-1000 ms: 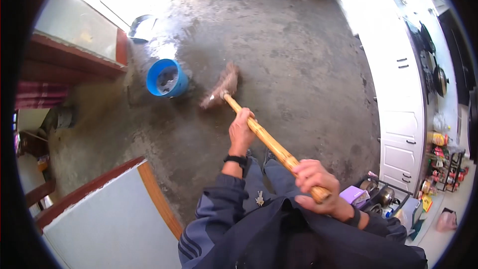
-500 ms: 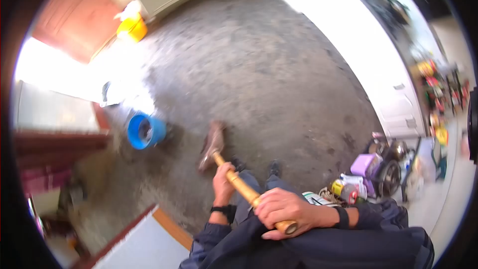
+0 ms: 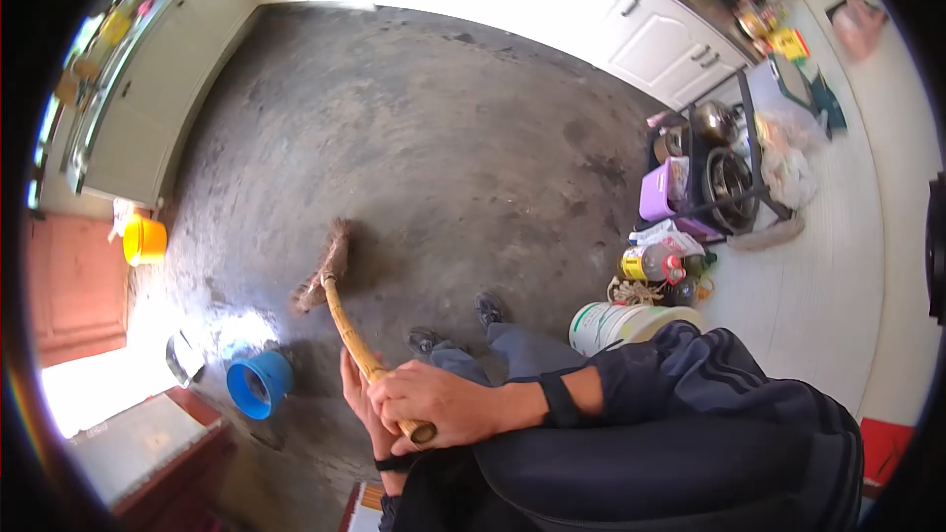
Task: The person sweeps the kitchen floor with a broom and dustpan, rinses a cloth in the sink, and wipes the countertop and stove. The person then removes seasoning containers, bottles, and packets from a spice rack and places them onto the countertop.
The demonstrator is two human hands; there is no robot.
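Note:
A mop with a bamboo handle [image 3: 349, 328] slants down and away from me, and its brownish head [image 3: 331, 266] hangs over or touches the dark floor. Wrapped round the handle near its top end is my right hand [image 3: 443, 402]. My left hand [image 3: 363, 396] is just beyond it, against the handle, with its fingers partly hidden by the handle and my right hand. To the left of my hands a blue bucket [image 3: 258, 384] stands on the floor.
My shoes [image 3: 490, 308] are on the concrete floor [image 3: 443, 158]. A white tub [image 3: 616, 325], bottles [image 3: 645, 263] and a rack with pans [image 3: 729, 177] stand at the right. White cabinets [image 3: 581, 10] line the far side. A yellow bucket [image 3: 145, 240] is at the left.
My view has turned right, so the rack and cabinets show more fully. The mop now points further left, and my two hands are closer together on its handle.

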